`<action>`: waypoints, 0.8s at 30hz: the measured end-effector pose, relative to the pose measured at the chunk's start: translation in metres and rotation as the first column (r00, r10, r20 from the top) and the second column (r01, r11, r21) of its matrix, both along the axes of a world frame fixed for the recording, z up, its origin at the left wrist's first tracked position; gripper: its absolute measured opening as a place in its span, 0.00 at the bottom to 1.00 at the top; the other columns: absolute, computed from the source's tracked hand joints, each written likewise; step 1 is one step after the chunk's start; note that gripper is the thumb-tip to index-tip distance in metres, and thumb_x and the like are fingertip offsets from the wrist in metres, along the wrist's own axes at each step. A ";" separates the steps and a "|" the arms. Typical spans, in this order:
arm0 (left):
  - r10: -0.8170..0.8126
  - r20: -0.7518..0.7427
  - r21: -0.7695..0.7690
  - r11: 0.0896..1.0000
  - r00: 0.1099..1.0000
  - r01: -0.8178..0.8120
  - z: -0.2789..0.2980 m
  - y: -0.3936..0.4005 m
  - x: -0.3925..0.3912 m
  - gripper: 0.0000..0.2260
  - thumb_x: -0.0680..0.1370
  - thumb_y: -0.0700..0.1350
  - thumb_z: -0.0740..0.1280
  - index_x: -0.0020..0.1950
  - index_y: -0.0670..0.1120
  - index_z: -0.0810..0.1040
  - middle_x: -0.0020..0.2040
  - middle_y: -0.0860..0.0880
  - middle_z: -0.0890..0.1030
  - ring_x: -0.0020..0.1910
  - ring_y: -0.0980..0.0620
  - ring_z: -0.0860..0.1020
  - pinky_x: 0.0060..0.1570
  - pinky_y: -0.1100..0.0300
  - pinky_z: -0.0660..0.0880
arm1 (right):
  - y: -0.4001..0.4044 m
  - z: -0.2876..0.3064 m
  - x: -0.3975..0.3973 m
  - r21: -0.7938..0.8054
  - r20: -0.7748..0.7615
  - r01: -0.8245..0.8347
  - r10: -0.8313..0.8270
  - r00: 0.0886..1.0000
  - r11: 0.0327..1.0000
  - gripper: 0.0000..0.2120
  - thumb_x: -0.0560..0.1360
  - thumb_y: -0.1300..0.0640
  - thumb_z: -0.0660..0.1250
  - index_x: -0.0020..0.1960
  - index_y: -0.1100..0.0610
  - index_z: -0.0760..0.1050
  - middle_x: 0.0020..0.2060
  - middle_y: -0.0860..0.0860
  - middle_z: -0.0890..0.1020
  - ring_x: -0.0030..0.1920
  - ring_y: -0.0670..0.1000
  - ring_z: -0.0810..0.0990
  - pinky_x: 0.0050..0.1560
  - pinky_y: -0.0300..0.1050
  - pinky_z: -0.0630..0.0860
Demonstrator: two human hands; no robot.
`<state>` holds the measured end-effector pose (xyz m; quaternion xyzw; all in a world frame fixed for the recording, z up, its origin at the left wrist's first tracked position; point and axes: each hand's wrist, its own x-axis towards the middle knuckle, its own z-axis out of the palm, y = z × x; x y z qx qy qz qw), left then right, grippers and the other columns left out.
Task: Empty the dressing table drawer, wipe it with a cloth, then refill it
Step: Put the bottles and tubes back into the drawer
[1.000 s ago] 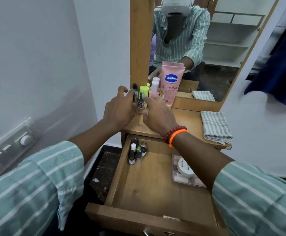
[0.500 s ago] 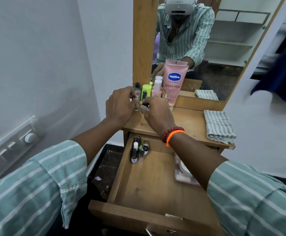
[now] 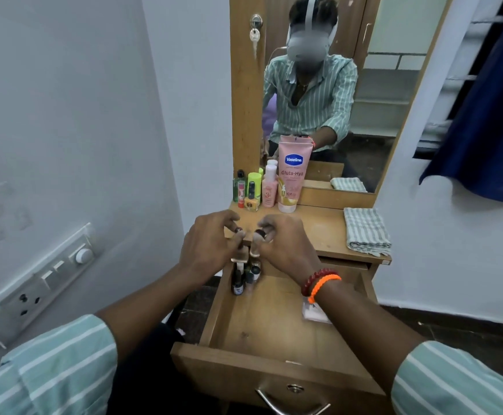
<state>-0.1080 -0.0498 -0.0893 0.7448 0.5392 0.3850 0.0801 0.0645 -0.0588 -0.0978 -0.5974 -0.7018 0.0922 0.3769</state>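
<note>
The wooden drawer [image 3: 277,330] of the dressing table stands pulled out. My left hand [image 3: 207,245] grips a small bottle [image 3: 239,253] just above the drawer's back left corner. Beside it, my right hand [image 3: 283,245] grips another small bottle [image 3: 256,244]. Several small bottles [image 3: 244,278] stand in that back left corner below my hands. A clear packet [image 3: 314,314] lies at the drawer's right side, mostly hidden by my right forearm. On the tabletop stand a pink Vaseline tube [image 3: 292,175], a pink bottle [image 3: 269,187] and several small bottles [image 3: 247,191].
A folded striped cloth [image 3: 365,232] lies on the tabletop's right end. The mirror [image 3: 334,85] rises behind the tabletop. A switch panel [image 3: 40,280] is on the left wall. A dark blue curtain [image 3: 489,100] hangs at right. The drawer handle [image 3: 289,402] is nearest me.
Both hands have drawn back from the row of bottles on the tabletop toward the drawer's back left corner, each carrying a small bottle. The camera view has tilted upward.
</note>
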 end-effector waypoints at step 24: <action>-0.016 -0.160 -0.017 1.000 0.987 0.014 -0.064 -0.033 0.003 0.06 0.76 0.48 0.72 0.51 0.51 0.86 0.48 0.53 0.85 0.45 0.52 0.81 0.38 0.60 0.72 | -0.029 -0.083 -0.007 -0.243 0.010 0.032 -0.031 0.999 0.969 0.03 0.72 0.56 0.74 0.44 0.51 0.81 0.38 0.45 0.83 0.41 0.47 0.82 0.43 0.51 0.83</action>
